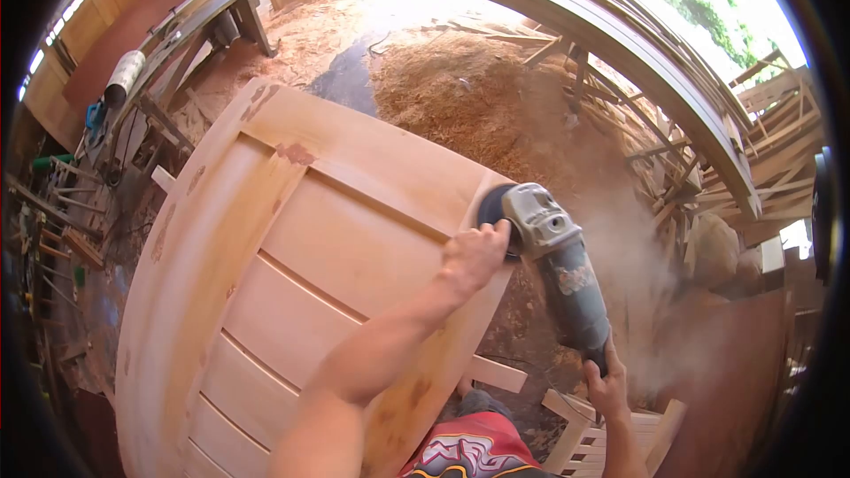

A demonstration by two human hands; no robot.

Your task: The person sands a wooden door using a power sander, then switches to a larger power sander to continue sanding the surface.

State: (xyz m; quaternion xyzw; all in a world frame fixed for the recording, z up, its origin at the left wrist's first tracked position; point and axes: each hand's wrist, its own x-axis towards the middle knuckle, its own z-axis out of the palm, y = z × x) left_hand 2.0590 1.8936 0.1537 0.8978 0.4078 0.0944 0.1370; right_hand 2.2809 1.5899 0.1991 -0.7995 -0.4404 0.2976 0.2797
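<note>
An angle grinder (571, 279) with a dark round disc (494, 205) lies across the right edge of a pale wooden door panel (328, 239). My left hand (478, 257) is closed at its head, beside the disc; the part it grips is mostly hidden by the fingers. The rear end of the grinder's body is wrapped by my right hand (607, 382), out past the panel's edge. The disc meets the panel near its upper right corner. Brownish patches mark the panel's frame, and grooves run between its boards.
Pale dust hangs right of the grinder. Beyond the panel lies a heap of wood shavings (460, 88). Long planks (620, 44) are stacked on supports at the upper right. A workbench (190, 26) stands upper left, and a slatted wooden piece (589, 443) sits near my right arm.
</note>
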